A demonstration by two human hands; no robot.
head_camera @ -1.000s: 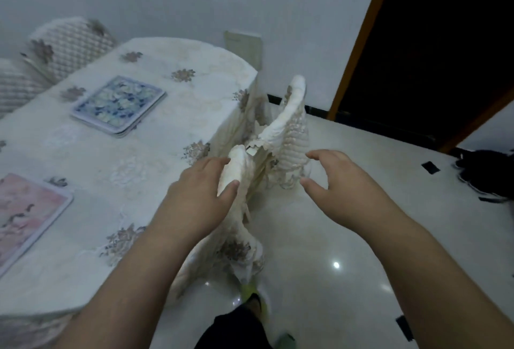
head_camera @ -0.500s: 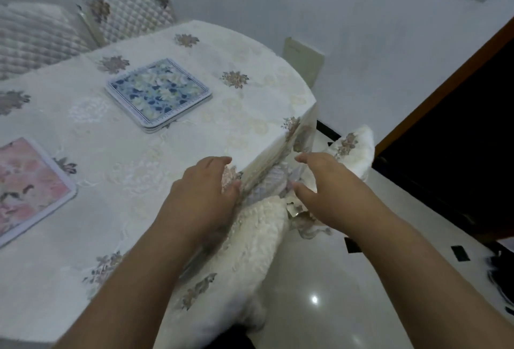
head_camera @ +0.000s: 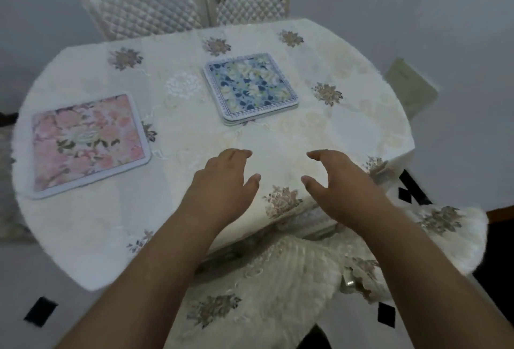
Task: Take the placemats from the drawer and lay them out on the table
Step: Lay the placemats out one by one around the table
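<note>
Two quilted chairs point(head_camera: 194, 3) behind cream floral tablecloth point(head_camera: 319, 131); grey walls.

Near rim of the bench point(head_camera: 83, 237) hidden under both forearms, chair cushion point(head_camera: 278, 279) partly tucked beneath the draped tablecloth point(head_camera: 347, 126), left edge of frame smeared with blur, stacked blue placemats point(head_camera: 250, 88) too thin to count.

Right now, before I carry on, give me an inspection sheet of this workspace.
Surface: table under a cream floral tablecloth.
Job's things: pink placemat lying flat at left; blue placemats stacked farther back, not spread out.
Clutter: nothing seen.
Grippers: left hand and right hand open above the near edge, holding nothing.
Cables: nothing seen.
Surroundings: two quilted chairs behind; a covered chair below the hands.
</note>
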